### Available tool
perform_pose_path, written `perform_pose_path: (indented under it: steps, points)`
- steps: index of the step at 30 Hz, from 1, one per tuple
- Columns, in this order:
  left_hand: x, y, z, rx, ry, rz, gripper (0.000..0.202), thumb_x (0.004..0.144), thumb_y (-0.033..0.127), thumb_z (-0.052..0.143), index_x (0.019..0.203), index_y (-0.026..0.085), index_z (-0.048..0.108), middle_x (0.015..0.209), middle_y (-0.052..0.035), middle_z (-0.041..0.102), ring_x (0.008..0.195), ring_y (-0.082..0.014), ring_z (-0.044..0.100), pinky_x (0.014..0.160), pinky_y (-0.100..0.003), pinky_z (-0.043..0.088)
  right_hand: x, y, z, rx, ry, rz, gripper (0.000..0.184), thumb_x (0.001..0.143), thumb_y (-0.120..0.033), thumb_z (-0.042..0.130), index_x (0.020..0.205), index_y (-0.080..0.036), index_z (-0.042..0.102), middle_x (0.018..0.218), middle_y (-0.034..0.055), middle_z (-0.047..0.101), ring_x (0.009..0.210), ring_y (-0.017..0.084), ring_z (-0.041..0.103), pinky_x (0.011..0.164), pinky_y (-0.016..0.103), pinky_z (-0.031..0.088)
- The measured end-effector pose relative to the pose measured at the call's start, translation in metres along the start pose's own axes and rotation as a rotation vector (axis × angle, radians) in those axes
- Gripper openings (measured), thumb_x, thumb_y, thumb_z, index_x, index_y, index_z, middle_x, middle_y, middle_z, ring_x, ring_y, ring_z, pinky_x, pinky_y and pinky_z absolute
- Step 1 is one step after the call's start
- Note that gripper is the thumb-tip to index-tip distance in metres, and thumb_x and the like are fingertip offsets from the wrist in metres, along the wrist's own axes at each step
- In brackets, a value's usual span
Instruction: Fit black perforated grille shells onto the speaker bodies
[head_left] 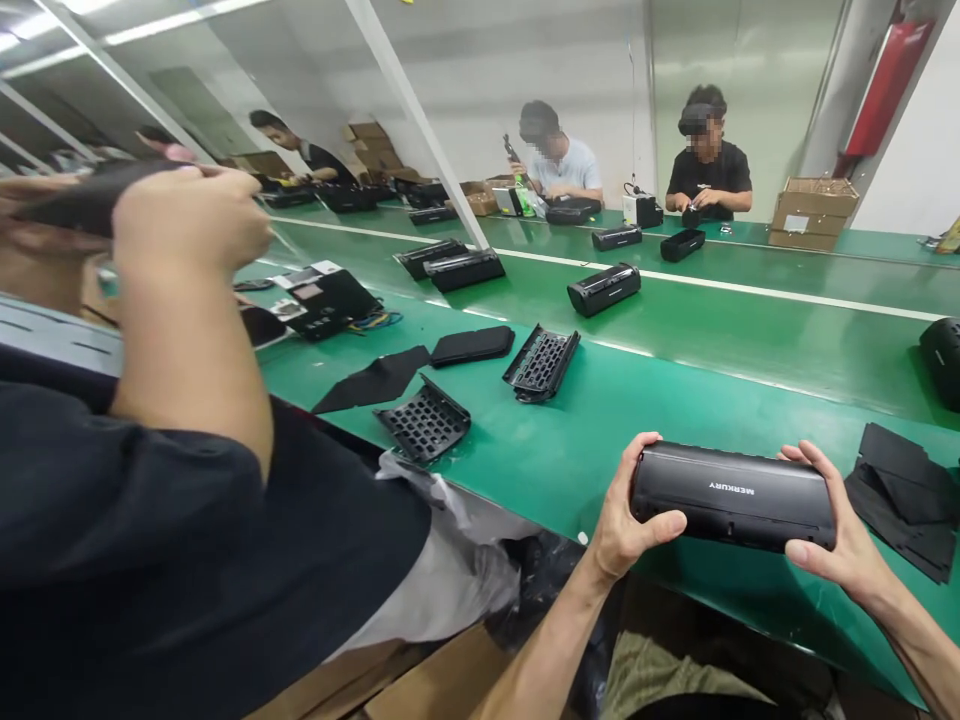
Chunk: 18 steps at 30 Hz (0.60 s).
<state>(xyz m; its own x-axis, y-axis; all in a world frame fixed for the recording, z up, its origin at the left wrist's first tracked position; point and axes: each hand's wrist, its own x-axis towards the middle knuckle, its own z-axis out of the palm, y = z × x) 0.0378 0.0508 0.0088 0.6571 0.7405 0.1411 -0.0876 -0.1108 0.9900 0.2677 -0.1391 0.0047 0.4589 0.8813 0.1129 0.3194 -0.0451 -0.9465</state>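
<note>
A long black speaker (739,493) with white lettering on it is held level just above the near edge of the green bench (600,420). My left hand (626,510) grips its left end, fingers behind and thumb on the front. My right hand (836,530) holds the right end the same way. Both hands are closed on it.
A co-worker's arm in a black sleeve (180,330) fills the left. Two black grille parts (426,422) (541,362), a flat pad (472,345) and black fabric pieces (907,500) lie on the bench. More speakers (604,288) sit on the belt; two people work at the far side.
</note>
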Motion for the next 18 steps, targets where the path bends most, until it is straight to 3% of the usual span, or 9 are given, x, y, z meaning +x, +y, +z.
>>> perform_pose_path:
  steps: [4,6,9,13,18]
  points:
    - [0.000,0.000,0.006,0.054,0.061,0.004,0.090,0.065,0.059,0.087,0.143,0.025,0.055,0.132,-0.0074,0.064,0.115,-0.0327,0.060,0.107,-0.043,0.047,0.002,0.005,-0.003,0.057,0.036,0.044,0.085,0.076,-0.070,0.082,0.142,-0.029,0.047,0.159,0.0142,0.048,0.142,0.039,0.052,0.114,0.048,0.045]
    - [0.004,-0.001,0.006,0.071,0.079,-0.015,0.091,0.066,0.059,0.087,0.144,0.024,0.055,0.133,-0.0076,0.066,0.117,-0.0338,0.061,0.108,-0.044,0.047,0.004,0.006,-0.004,0.104,0.042,0.087,0.084,0.073,-0.068,0.084,0.139,-0.030,0.049,0.155,0.0130,0.051,0.137,0.038,0.054,0.109,0.046,0.047]
    - [0.015,-0.001,0.003,0.056,0.007,-0.083,0.088,0.076,0.062,0.080,0.150,0.023,0.053,0.140,-0.0099,0.065,0.126,-0.0369,0.060,0.114,-0.047,0.045,0.010,0.004,-0.004,0.272,0.034,0.253,0.088,0.068,-0.066,0.087,0.140,-0.030,0.050,0.138,0.0101,0.062,0.116,0.033,0.065,0.091,0.039,0.053]
    - [0.031,-0.004,-0.003,-0.012,-0.079,-0.174,0.074,0.087,0.064,0.070,0.147,0.021,0.060,0.144,-0.0112,0.066,0.139,-0.0391,0.056,0.122,-0.049,0.039,0.018,-0.003,-0.006,0.472,-0.002,0.532,0.084,0.074,-0.066,0.083,0.143,-0.031,0.050,0.109,0.0040,0.073,0.087,0.025,0.069,0.070,0.031,0.048]
    - [0.042,-0.010,0.002,-0.031,-0.018,-0.244,0.065,0.088,0.064,0.071,0.136,0.020,0.068,0.128,-0.0091,0.074,0.133,-0.0380,0.060,0.120,-0.052,0.042,0.027,-0.010,-0.012,0.435,-0.037,0.650,0.071,0.080,-0.067,0.078,0.137,-0.031,0.053,0.094,0.0011,0.075,0.082,0.025,0.069,0.062,0.027,0.041]
